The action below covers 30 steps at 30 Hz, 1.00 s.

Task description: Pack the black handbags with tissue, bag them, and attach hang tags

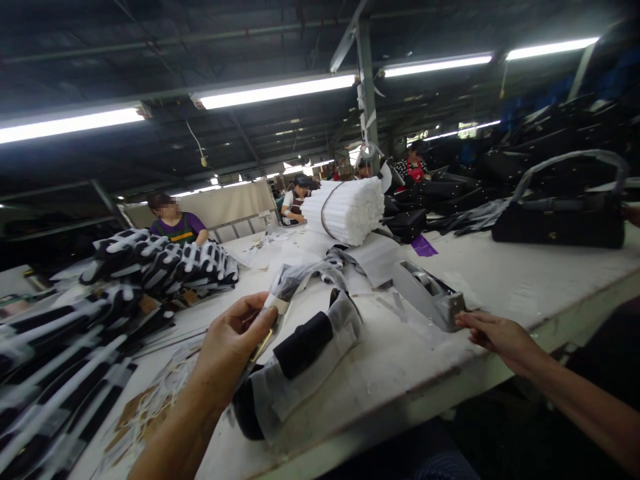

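Note:
A black bag (pixel 303 343) partly wrapped in translucent white sheet lies on the white table (pixel 380 380) before me. My left hand (pixel 245 327) is closed on its plastic-wrapped strap (pixel 287 283), with a pale piece showing at the fingertips. At the right, my right hand (pixel 487 333) pinches at the front end of a grey tape dispenser (pixel 430 297), which rests on the table. What exactly its fingertips hold there is too small to tell.
Piles of wrapped black bags (pixel 115 307) fill the left. Behind the strap lies a bundle of white rolls (pixel 343 210). A black handbag (pixel 560 223) stands at the right, near another person's hand. People work farther back.

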Each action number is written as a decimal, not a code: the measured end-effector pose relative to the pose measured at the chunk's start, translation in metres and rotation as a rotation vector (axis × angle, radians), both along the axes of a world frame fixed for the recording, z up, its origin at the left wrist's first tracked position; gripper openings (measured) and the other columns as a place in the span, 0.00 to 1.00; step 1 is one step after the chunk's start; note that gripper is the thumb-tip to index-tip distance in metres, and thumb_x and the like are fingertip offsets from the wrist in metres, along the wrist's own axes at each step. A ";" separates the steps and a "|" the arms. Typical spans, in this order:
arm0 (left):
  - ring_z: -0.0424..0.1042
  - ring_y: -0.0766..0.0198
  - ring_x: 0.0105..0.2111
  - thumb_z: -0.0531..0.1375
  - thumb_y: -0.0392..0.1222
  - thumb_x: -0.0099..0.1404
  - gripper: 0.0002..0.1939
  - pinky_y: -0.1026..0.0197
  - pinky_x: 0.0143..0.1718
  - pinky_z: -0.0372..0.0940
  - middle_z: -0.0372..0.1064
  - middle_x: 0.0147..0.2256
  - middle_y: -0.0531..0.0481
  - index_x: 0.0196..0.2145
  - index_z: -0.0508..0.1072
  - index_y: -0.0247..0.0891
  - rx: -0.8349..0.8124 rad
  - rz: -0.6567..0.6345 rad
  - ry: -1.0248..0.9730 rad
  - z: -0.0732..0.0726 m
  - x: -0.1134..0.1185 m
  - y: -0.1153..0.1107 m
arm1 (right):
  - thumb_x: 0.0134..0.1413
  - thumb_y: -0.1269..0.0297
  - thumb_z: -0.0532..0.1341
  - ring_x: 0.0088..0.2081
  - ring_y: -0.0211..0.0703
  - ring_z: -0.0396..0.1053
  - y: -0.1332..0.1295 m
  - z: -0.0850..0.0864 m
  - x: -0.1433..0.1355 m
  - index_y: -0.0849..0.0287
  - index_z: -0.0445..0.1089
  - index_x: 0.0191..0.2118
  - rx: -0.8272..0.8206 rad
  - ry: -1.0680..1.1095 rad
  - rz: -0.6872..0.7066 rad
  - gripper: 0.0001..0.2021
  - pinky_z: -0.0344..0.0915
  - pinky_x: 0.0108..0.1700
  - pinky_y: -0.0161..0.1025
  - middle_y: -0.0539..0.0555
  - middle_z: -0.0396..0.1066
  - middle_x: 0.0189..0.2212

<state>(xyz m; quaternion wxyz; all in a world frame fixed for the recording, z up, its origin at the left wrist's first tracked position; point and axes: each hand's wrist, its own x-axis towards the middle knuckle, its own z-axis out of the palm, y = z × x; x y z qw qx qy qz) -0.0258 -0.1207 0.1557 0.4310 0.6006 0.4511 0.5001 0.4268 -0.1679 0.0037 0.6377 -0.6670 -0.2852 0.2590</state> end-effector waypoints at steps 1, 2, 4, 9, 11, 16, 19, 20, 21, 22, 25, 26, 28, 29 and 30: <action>0.73 0.65 0.37 0.71 0.56 0.54 0.24 0.70 0.35 0.65 0.77 0.39 0.51 0.44 0.77 0.39 0.010 0.002 0.001 0.000 0.000 0.000 | 0.40 0.64 0.70 0.21 0.43 0.70 -0.004 -0.002 0.000 0.61 0.80 0.21 -0.025 0.022 0.030 0.07 0.71 0.28 0.42 0.64 0.78 0.27; 0.73 0.65 0.37 0.72 0.56 0.53 0.24 0.69 0.35 0.65 0.77 0.38 0.51 0.43 0.78 0.39 0.016 0.003 0.002 0.000 0.001 0.000 | 0.40 0.62 0.70 0.22 0.44 0.70 -0.009 -0.004 -0.002 0.60 0.80 0.20 -0.048 0.048 0.049 0.07 0.72 0.28 0.41 0.62 0.79 0.27; 0.73 0.64 0.36 0.72 0.57 0.51 0.25 0.69 0.34 0.65 0.77 0.38 0.51 0.42 0.78 0.39 0.020 0.007 0.000 0.001 0.001 0.001 | 0.41 0.59 0.71 0.24 0.45 0.71 -0.017 -0.003 -0.008 0.58 0.81 0.23 -0.059 0.049 0.073 0.08 0.72 0.30 0.39 0.60 0.79 0.30; 0.73 0.65 0.36 0.72 0.56 0.51 0.24 0.68 0.36 0.65 0.77 0.37 0.50 0.41 0.78 0.38 0.049 0.017 0.003 0.001 0.004 0.001 | 0.49 0.46 0.67 0.34 0.49 0.74 -0.019 0.029 -0.061 0.54 0.82 0.33 0.019 -0.357 0.274 0.16 0.71 0.40 0.38 0.56 0.78 0.30; 0.74 0.64 0.36 0.71 0.54 0.53 0.22 0.67 0.37 0.65 0.78 0.38 0.49 0.40 0.78 0.38 0.077 0.015 0.005 -0.003 0.006 0.002 | 0.49 0.44 0.67 0.35 0.50 0.75 -0.013 0.051 -0.099 0.55 0.81 0.32 0.120 -0.412 0.409 0.18 0.72 0.40 0.39 0.56 0.78 0.29; 0.76 0.60 0.39 0.70 0.49 0.56 0.18 0.63 0.42 0.68 0.78 0.38 0.47 0.40 0.77 0.37 0.158 0.019 0.016 -0.013 0.010 0.005 | 0.52 0.45 0.66 0.25 0.42 0.70 0.002 0.104 -0.198 0.56 0.80 0.34 0.345 -0.296 0.778 0.18 0.70 0.28 0.35 0.55 0.78 0.29; 0.76 0.58 0.41 0.69 0.47 0.56 0.17 0.60 0.44 0.69 0.77 0.40 0.46 0.41 0.77 0.37 0.191 0.045 0.040 -0.014 0.012 0.003 | 0.53 0.46 0.65 0.25 0.40 0.70 0.014 0.124 -0.241 0.57 0.80 0.33 0.401 -0.242 0.883 0.18 0.68 0.28 0.34 0.54 0.78 0.28; 0.76 0.57 0.42 0.69 0.47 0.57 0.16 0.58 0.46 0.70 0.77 0.40 0.46 0.41 0.77 0.38 0.205 0.055 0.056 -0.014 0.013 0.002 | 0.53 0.46 0.65 0.25 0.39 0.69 0.019 0.127 -0.250 0.57 0.79 0.31 0.398 -0.237 0.888 0.18 0.67 0.27 0.33 0.54 0.77 0.27; 0.76 0.57 0.43 0.69 0.46 0.57 0.15 0.57 0.48 0.69 0.77 0.41 0.46 0.41 0.78 0.38 0.220 0.065 0.073 -0.014 0.013 0.001 | 0.53 0.45 0.65 0.24 0.38 0.68 0.025 0.129 -0.257 0.57 0.78 0.29 0.384 -0.241 0.880 0.18 0.65 0.27 0.33 0.53 0.76 0.25; 0.75 0.57 0.44 0.69 0.46 0.57 0.15 0.56 0.49 0.69 0.76 0.41 0.46 0.41 0.78 0.38 0.237 0.077 0.086 -0.015 0.013 0.000 | 0.53 0.45 0.65 0.23 0.37 0.67 0.030 0.130 -0.262 0.57 0.77 0.27 0.358 -0.253 0.865 0.19 0.63 0.26 0.32 0.52 0.75 0.23; 0.74 0.57 0.46 0.69 0.44 0.57 0.14 0.55 0.52 0.68 0.75 0.44 0.46 0.41 0.78 0.40 0.278 0.093 0.106 -0.017 0.011 -0.001 | 0.53 0.44 0.65 0.21 0.35 0.64 0.043 0.129 -0.265 0.58 0.75 0.23 0.273 -0.294 0.850 0.21 0.59 0.23 0.33 0.50 0.72 0.20; 0.74 0.57 0.46 0.69 0.44 0.57 0.14 0.55 0.52 0.68 0.75 0.44 0.47 0.41 0.78 0.40 0.283 0.089 0.107 -0.018 0.010 -0.001 | 0.53 0.44 0.64 0.20 0.35 0.63 0.045 0.129 -0.264 0.58 0.75 0.23 0.247 -0.304 0.869 0.21 0.58 0.23 0.33 0.50 0.72 0.20; 0.74 0.58 0.45 0.69 0.44 0.57 0.13 0.57 0.51 0.68 0.75 0.43 0.47 0.40 0.79 0.40 0.274 0.065 0.104 -0.018 0.009 -0.001 | 0.52 0.44 0.64 0.19 0.35 0.63 0.048 0.130 -0.261 0.58 0.75 0.24 0.199 -0.329 0.910 0.21 0.57 0.22 0.33 0.50 0.73 0.21; 0.74 0.59 0.43 0.69 0.44 0.57 0.13 0.58 0.50 0.68 0.76 0.41 0.47 0.40 0.79 0.39 0.255 0.047 0.096 -0.017 0.009 -0.002 | 0.52 0.43 0.64 0.19 0.35 0.63 0.048 0.131 -0.259 0.58 0.76 0.24 0.179 -0.346 0.917 0.21 0.58 0.21 0.32 0.50 0.73 0.21; 0.75 0.60 0.41 0.70 0.45 0.57 0.14 0.59 0.47 0.69 0.76 0.40 0.48 0.40 0.79 0.39 0.229 0.029 0.082 -0.016 0.009 -0.003 | 0.51 0.43 0.64 0.18 0.35 0.63 0.049 0.131 -0.257 0.57 0.76 0.24 0.162 -0.364 0.915 0.21 0.58 0.21 0.32 0.50 0.73 0.20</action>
